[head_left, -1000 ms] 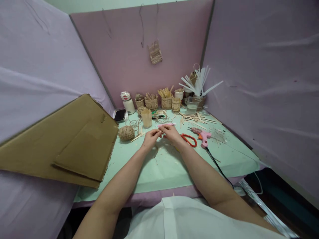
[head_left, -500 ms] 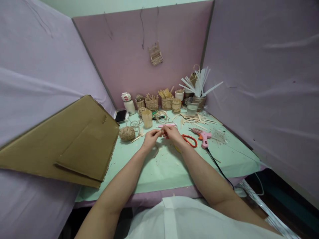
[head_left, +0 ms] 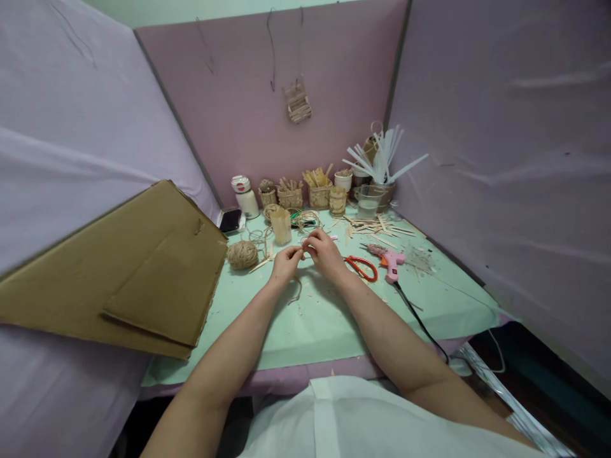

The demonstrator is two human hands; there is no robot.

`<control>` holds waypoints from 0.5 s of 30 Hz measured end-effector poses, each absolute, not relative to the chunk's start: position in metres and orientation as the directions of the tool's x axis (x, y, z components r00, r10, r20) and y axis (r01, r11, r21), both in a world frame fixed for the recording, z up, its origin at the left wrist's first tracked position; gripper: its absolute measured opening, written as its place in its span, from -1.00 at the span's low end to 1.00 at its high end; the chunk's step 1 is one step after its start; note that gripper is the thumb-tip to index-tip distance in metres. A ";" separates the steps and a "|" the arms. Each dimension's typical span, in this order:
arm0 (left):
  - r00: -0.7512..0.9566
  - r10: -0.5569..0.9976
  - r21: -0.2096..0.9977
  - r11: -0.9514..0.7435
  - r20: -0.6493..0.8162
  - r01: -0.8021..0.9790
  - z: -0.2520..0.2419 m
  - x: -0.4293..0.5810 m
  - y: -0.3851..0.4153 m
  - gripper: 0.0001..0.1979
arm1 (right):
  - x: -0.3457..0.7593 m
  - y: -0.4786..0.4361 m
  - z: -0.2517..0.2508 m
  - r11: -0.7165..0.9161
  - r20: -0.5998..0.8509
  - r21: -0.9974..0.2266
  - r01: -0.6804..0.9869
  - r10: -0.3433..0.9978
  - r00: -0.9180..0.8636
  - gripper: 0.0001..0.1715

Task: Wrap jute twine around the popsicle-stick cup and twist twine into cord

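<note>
Over the middle of the green table, my left hand and my right hand meet at the fingertips, both closed in a pinch. What they pinch is too small to make out. A thin piece of twine hangs or lies just below my left hand. The ball of twine rests left of my hands, and a pale wooden cup stands behind them. Red-handled scissors lie to the right, partly hidden by my right hand. Further right is a pink glue gun.
Large cardboard leans over the left side. Along the back stand a white bottle, stick-filled baskets and a clear cup. Loose sticks lie at the back right. The glue gun's black cord runs off the front edge.
My right hand has shifted left and slightly up, its wrist arched higher. My left hand has moved slightly left. More of the twine below my left hand shows.
</note>
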State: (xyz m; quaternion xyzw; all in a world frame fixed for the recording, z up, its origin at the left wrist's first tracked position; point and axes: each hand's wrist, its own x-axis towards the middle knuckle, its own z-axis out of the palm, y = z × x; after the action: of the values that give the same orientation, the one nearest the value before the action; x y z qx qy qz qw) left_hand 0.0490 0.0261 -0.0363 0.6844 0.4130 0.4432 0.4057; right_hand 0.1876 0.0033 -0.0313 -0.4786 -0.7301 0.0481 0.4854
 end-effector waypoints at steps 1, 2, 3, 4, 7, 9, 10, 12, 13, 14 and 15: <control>0.266 0.922 0.915 -0.341 0.280 0.217 -0.036 0.049 0.026 -0.81 | 0.188 0.004 -0.032 0.529 0.654 -0.545 0.650 0.754 -0.064 -0.85; 0.269 0.919 0.907 -0.353 0.289 0.231 -0.036 0.049 0.026 -0.81 | 0.188 0.005 -0.032 0.519 0.642 -0.559 0.646 0.764 -0.058 -0.85; 0.273 0.915 0.899 -0.364 0.296 0.245 -0.036 0.048 0.026 -0.81 | 0.188 0.006 -0.032 0.507 0.628 -0.578 0.640 0.777 -0.049 -0.86; 0.279 0.912 0.891 -0.373 0.301 0.258 -0.036 0.048 0.027 -0.81 | 0.188 0.006 -0.032 0.490 0.611 -0.600 0.632 0.791 -0.034 -0.87; 0.289 0.908 0.876 -0.384 0.303 0.291 -0.036 0.048 0.027 -0.79 | 0.187 0.007 -0.032 0.432 0.553 -0.678 0.595 0.833 0.025 -0.88; 0.285 0.910 0.874 -0.382 0.300 0.301 -0.036 0.048 0.028 -0.79 | 0.186 0.007 -0.032 0.388 0.505 -0.737 0.553 0.860 0.069 -0.89; 0.283 0.912 0.877 -0.379 0.298 0.297 -0.036 0.048 0.027 -0.79 | 0.186 0.007 -0.032 0.367 0.479 -0.770 0.522 0.873 0.093 -0.89; 0.286 0.914 0.891 -0.366 0.289 0.270 -0.035 0.048 0.027 -0.79 | 0.186 0.007 -0.032 0.328 0.414 -0.847 0.419 0.901 0.133 -0.91; 0.290 0.915 0.900 -0.356 0.281 0.252 -0.034 0.048 0.027 -0.79 | 0.185 0.008 -0.033 0.303 0.371 -0.887 0.349 0.917 0.145 -0.91; 0.295 0.916 0.909 -0.345 0.272 0.233 -0.033 0.048 0.026 -0.79 | 0.185 0.008 -0.033 0.272 0.319 -0.923 0.271 0.936 0.147 -0.91; 0.297 0.918 0.918 -0.332 0.262 0.217 -0.032 0.049 0.026 -0.78 | 0.184 0.008 -0.033 0.234 0.263 -0.953 0.191 0.954 0.141 -0.89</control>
State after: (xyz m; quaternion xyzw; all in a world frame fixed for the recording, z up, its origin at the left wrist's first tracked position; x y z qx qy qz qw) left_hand 0.0488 0.0255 -0.0323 0.6942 0.4089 0.4290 0.4084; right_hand 0.1845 0.0077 -0.0327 -0.5138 -0.5574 0.3448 0.5536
